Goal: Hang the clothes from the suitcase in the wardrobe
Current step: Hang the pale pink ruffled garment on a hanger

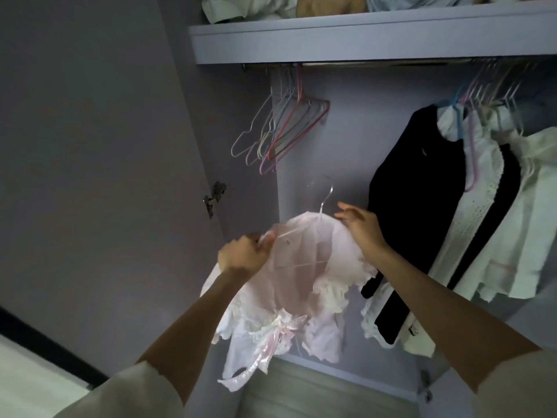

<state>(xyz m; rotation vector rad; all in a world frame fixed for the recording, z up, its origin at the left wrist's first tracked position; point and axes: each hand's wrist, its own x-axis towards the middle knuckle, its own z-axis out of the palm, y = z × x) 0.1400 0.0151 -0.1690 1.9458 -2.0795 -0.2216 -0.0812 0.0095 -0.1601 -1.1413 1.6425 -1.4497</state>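
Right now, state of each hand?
Left hand: closed, gripping the left shoulder of the pink garment on its hanger.
Right hand: fingers spread, resting on the garment's right shoulder, gripping nothing.

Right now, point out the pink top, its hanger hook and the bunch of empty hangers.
pink top (301, 263): head view, on the sheer fabric over the hanger.
hanger hook (328, 194): head view, on the wire stem below the curve.
empty hangers (283, 128): head view, mid-bunch, under the rail's left end.
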